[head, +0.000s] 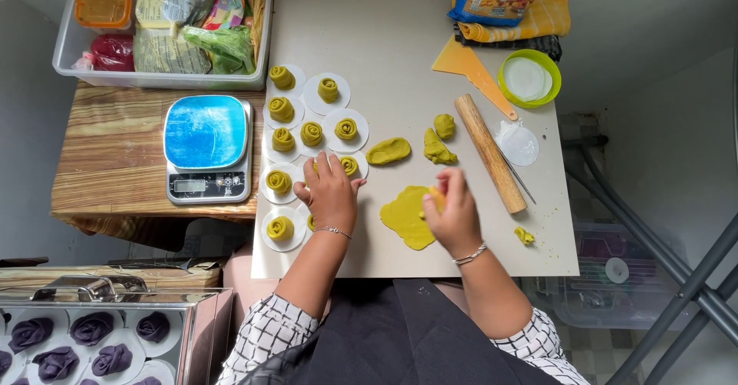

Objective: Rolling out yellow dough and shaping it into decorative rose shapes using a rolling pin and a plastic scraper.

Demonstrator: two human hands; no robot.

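Seen from above, a person in a checked shirt works yellow-green dough on a pale board [400,54]. The left hand [332,193] lies flat, fingers spread and gripping nothing, over rolled dough rosettes [281,110] that sit on white paper rounds in rows along the board's left edge; its fingertips touch the round nearest the middle. The right hand [453,210] is half closed, fingertips pinching the right edge of a flattened dough sheet [406,217] that lies near the board's front edge, between the two hands. Just beyond it rest three loose dough lumps [388,151], then open bare board up to the far edge. A wooden rolling pin [490,153] lies slanted to the right of the right hand, close but apart, with a small dough scrap [524,236] near the front right corner. A blue-topped kitchen scale [207,148] stands on a wooden table, touching the board's left edge. A tray of purple dough rosettes [92,328] sits at lower left.
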